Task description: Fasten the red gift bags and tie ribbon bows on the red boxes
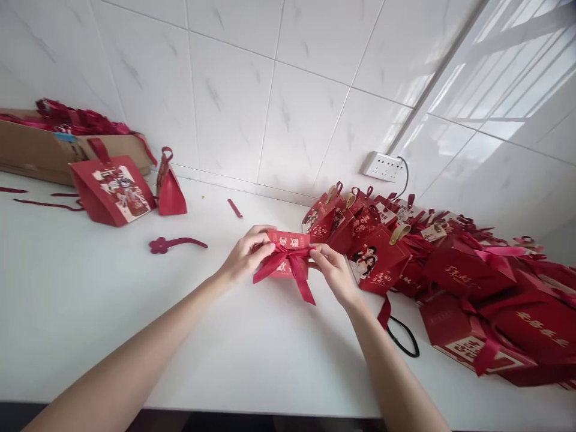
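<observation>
A small red gift box [288,242] with gold characters stands on the white table [112,300] at the middle of the view. A red ribbon bow [288,264] is tied across its front, with tails hanging down to the right. My left hand [246,257] pinches the left loop of the bow, fingers closed. My right hand [332,271] pinches the right side of the bow, fingers closed too.
A heap of red gift boxes and bags [472,282] fills the right side. At the far left, two red bags [112,191] stand before a cardboard box [40,150] of red ribbons. A ribbon flower [158,245] and a black hair tie [405,336] lie on the table. A wall socket [384,167] sits behind.
</observation>
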`<state>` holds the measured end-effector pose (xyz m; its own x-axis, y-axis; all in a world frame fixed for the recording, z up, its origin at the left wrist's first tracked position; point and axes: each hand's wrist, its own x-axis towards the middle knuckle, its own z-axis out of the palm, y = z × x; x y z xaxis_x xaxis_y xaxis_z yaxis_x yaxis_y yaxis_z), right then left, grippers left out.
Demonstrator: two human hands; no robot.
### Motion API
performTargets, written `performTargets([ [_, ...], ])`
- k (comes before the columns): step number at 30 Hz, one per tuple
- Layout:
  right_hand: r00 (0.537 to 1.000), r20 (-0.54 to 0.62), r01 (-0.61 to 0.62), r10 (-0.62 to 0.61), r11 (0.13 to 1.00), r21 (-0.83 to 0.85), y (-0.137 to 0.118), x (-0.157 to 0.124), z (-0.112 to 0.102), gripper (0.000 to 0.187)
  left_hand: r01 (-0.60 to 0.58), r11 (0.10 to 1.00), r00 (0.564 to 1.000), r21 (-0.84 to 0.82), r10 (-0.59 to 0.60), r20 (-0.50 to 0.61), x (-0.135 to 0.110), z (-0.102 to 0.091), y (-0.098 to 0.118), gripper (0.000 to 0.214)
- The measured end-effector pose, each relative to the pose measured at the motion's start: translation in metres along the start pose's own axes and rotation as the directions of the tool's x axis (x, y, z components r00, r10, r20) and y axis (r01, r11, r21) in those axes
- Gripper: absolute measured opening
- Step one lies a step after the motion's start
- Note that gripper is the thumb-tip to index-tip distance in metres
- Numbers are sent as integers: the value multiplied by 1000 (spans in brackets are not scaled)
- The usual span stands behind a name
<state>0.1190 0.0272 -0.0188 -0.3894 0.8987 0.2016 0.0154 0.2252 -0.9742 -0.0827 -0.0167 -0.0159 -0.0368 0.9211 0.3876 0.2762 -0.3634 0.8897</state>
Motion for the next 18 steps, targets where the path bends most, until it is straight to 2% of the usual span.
performTargets([
  [9,999,54,5,-7,999,35,1,0,-4,31,-2,997,1000,-82,0,-21,-2,4,-6,22],
  [12,998,66,18,-19,1000,9,2,1,-6,30,-27,998,999,-62,25,-30,-2,5,-4,19],
  [18,998,64,22,-20,999,-37,-1,-1,-5,30,-32,999,998,-2,32,-50,-2,5,0,26],
])
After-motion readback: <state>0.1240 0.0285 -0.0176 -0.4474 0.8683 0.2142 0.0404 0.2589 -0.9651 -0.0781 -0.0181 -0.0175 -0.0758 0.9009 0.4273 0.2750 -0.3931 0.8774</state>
